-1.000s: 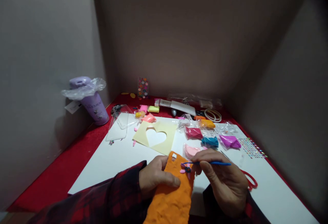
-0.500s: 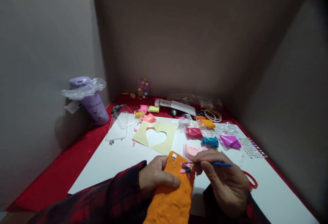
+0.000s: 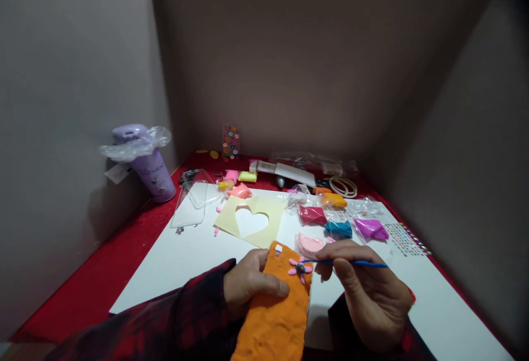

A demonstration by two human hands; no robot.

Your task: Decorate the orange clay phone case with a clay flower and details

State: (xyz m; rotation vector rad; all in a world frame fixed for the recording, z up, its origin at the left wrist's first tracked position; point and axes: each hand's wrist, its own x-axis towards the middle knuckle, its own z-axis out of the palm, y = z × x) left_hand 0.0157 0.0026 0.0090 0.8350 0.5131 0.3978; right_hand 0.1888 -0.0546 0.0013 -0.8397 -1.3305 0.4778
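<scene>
An orange clay-covered phone case (image 3: 275, 322) is gripped by my left hand (image 3: 254, 284), its thumb lying across the front. Near the case's upper right sits a pink flower (image 3: 300, 269) with a blue centre; a small square hole shows at the top left. My right hand (image 3: 366, 289) pinches a thin blue tool (image 3: 359, 263) between thumb and fingers. The tool's tip is at the flower's upper petals; whether it touches them I cannot tell.
Yellow paper (image 3: 223, 217) with a heart cut-out lies ahead on the white board (image 3: 152, 273). Clear cases (image 3: 188, 212) are at the left, wrapped clay packs (image 3: 313, 215) and gems (image 3: 407, 238) at the right. A purple cup (image 3: 155, 176) stands far left.
My right hand and the blue tool have moved a little to the right. The orange case has shifted slightly left, and more of the flower shows. Red scissor handles are now mostly hidden behind my right hand.
</scene>
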